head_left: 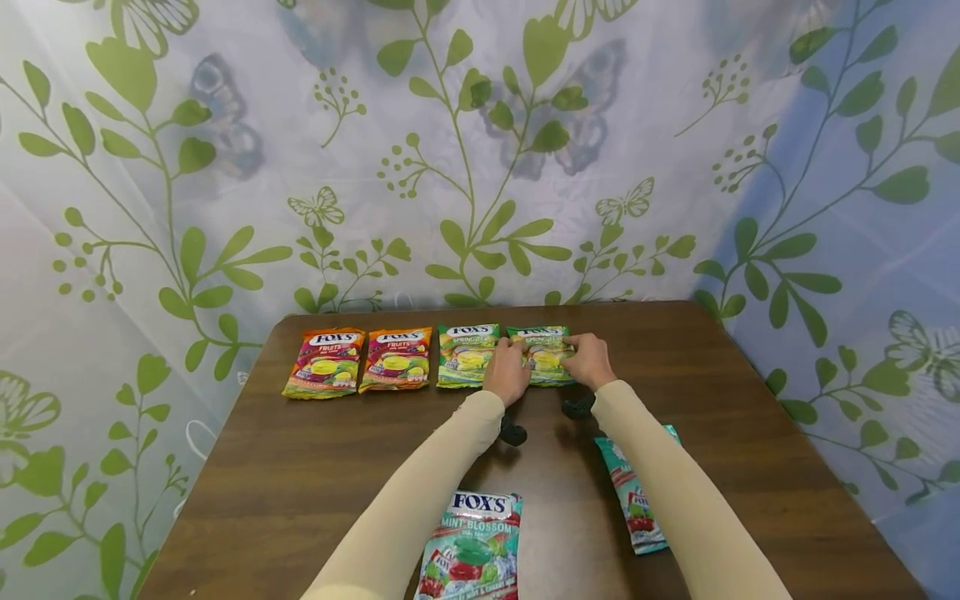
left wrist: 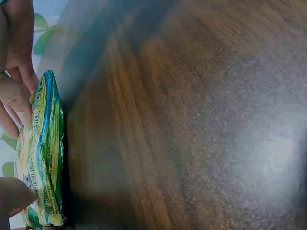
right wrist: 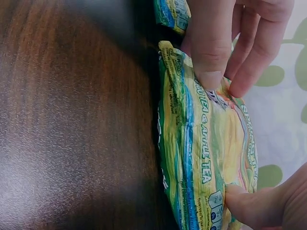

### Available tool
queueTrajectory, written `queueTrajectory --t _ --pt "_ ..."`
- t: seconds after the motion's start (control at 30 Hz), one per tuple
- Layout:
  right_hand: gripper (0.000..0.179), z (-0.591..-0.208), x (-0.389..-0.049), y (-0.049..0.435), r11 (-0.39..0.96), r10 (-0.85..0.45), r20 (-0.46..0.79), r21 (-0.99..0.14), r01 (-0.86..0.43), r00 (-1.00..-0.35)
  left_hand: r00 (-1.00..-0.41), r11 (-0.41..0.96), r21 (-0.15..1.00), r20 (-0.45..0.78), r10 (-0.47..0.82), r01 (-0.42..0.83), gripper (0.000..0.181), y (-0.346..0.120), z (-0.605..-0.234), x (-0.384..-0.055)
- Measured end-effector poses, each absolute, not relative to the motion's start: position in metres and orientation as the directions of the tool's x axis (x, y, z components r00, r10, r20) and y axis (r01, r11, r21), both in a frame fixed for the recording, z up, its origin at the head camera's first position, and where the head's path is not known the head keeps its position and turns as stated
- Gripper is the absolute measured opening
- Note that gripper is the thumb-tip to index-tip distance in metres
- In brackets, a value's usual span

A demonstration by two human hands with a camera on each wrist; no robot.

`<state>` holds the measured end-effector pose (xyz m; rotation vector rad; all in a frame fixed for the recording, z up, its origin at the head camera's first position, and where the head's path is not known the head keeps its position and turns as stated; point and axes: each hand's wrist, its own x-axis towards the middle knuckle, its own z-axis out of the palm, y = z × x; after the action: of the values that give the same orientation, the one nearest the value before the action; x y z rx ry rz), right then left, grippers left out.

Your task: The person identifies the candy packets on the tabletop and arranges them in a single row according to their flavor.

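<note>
My left hand (head_left: pixel 508 373) and right hand (head_left: pixel 590 361) hold the rightmost green-and-yellow Fox's Spring Tea candy bag (head_left: pixel 547 358) by its opposite side edges. It lies face up on the wooden table. In the right wrist view both thumbs rest on the face of that candy bag (right wrist: pixel 211 143); the undersides of the fingers are hidden. Just left of it lies a second Spring Tea candy bag (head_left: pixel 461 354), partly behind my left hand. Two red-and-orange Fox's Fruits candy bags, one outer (head_left: pixel 324 364) and one inner (head_left: pixel 395 360), continue the row leftward.
Nearer on the wooden table (head_left: pixel 337 467) lies a teal Fox's Mint Blossom candy bag (head_left: pixel 476 546), partly covered by my left sleeve. Another teal candy bag (head_left: pixel 633 500) lies tilted under my right forearm. A leaf-patterned curtain (head_left: pixel 480 167) hangs behind the table.
</note>
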<state>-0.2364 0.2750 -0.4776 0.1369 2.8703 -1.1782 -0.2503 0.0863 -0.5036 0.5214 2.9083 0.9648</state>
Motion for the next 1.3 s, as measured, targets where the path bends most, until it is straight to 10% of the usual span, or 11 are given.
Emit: queueTrajectory --t 0.6,1.3 --pt "0.055 -0.463 -0.222 0.279 0.769 0.064 -0.008 -0.637 0.054 -0.998 -0.911 0.744 0.529 0.188 0.366 0.408 0.037 0.098 -0.549 -0.271" --pt "0.059 -0.422 -0.106 0.334 0.767 -0.047 0.068 -0.637 -0.080 -0.997 -0.805 0.579 0.660 0.065 0.590 0.478 0.052 0.108 -0.449 -0.138"
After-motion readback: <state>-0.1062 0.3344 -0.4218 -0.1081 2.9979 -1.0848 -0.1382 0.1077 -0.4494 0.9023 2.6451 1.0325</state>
